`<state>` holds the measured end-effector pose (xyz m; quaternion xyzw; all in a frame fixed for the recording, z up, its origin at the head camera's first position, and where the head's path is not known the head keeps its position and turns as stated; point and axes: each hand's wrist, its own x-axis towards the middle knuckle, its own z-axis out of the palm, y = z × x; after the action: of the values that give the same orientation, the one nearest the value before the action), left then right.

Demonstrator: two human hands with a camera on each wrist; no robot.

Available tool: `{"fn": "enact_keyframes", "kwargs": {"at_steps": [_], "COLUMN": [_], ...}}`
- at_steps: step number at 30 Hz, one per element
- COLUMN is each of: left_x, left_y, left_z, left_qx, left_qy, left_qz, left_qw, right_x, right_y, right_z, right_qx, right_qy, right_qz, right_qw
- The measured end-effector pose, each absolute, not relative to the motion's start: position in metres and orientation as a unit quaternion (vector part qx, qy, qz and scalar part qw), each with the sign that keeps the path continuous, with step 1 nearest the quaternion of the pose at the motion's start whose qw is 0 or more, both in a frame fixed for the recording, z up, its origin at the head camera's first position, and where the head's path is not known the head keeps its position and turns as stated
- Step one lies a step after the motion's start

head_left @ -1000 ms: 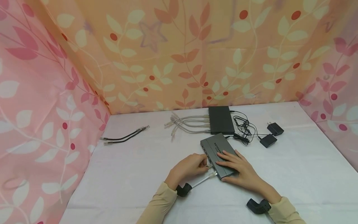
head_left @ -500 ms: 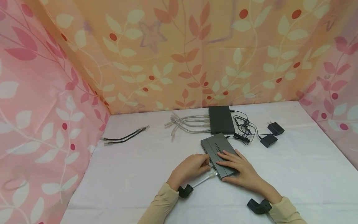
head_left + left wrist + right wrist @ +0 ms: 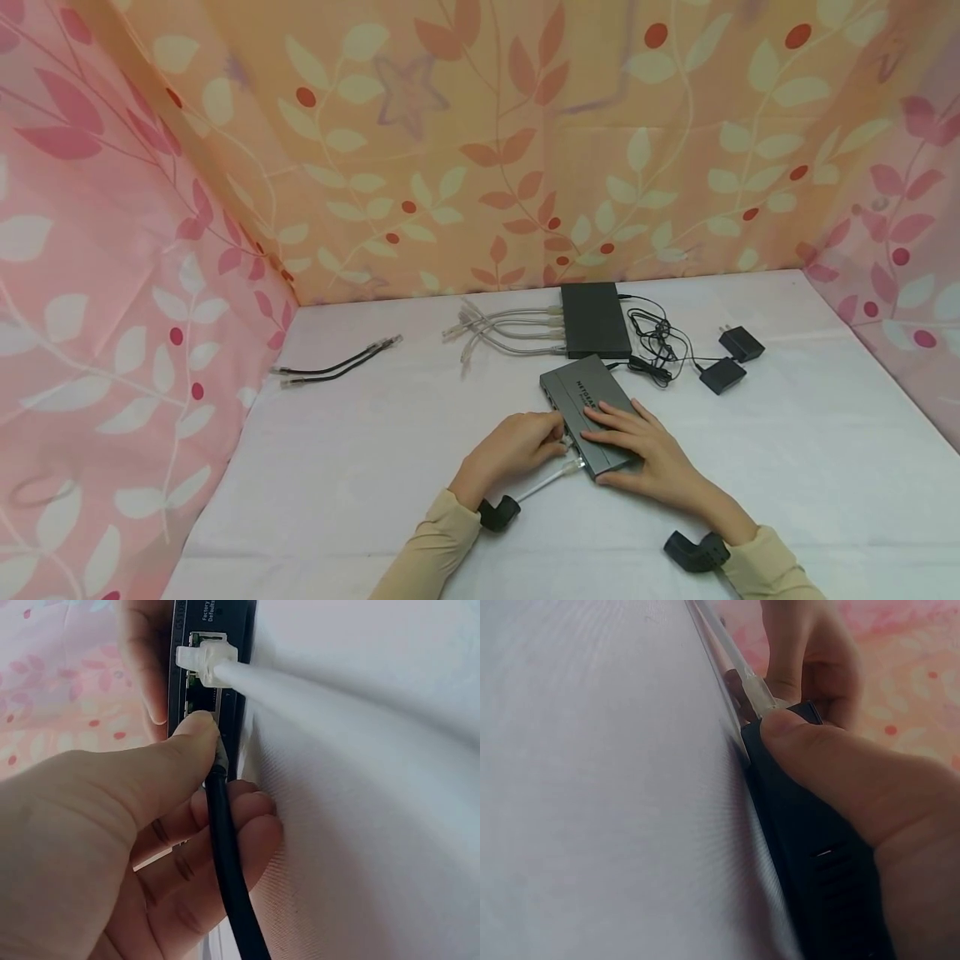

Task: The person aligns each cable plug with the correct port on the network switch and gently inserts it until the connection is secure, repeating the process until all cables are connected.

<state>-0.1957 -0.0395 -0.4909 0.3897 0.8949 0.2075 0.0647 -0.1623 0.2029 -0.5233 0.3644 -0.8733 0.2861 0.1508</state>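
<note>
In the head view a grey Netgear network switch (image 3: 567,385) lies at an angle on the white-covered table. My left hand (image 3: 510,446) pinches a short black Ethernet cable (image 3: 223,840) near its end, thumb and fingers right at the port side; the thumb hides most of the plug. Beside it, the clear plug of a white Ethernet cable (image 3: 251,681) sits in the end port. My right hand (image 3: 648,454) rests on the switch, its fingers spread straight over the top. Its thumb presses the near corner of the casing, close to the white cable's plug in the right wrist view.
Behind the switch stands a black box (image 3: 596,321) with several grey cables (image 3: 517,335) plugged into its left side. Tangled black cords (image 3: 654,333) run right to two power adapters (image 3: 723,376). Two black Ethernet cables (image 3: 341,367) lie at the left. Floral curtains (image 3: 480,167) enclose the table.
My left hand has shifted slightly right, closer against the port side of the switch. The right hand stays in place on top.
</note>
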Motion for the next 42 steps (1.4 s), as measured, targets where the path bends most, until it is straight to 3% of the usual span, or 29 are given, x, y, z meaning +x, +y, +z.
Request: {"fn": "enact_keyframes", "kwargs": {"at_steps": [8,15,24,34,42], "left_x": [-0.195,-0.195,-0.204,-0.227,-0.239], "left_y": [-0.038,-0.041,-0.059,-0.098,-0.124], "left_z": [-0.488,-0.482,-0.48,-0.477,-0.477], "left_qx": [0.379,0.361,0.33,0.266,0.214], "left_qy": [0.903,0.912,0.916,0.932,0.943], "left_qz": [0.192,0.176,0.207,0.241,0.255], "left_qw": [0.065,0.08,0.093,0.058,-0.006], "right_x": [-0.163,-0.162,-0.161,-0.161,-0.162], "right_y": [0.202,0.199,0.2,0.201,0.202], "right_z": [-0.523,-0.53,-0.529,-0.528,-0.527], "right_qx": [0.364,0.375,0.374,0.375,0.378], "right_qy": [-0.876,-0.865,-0.866,-0.865,-0.863], "right_qz": [0.286,0.285,0.279,0.282,0.282], "right_qw": [0.139,0.174,0.177,0.177,0.182]}}
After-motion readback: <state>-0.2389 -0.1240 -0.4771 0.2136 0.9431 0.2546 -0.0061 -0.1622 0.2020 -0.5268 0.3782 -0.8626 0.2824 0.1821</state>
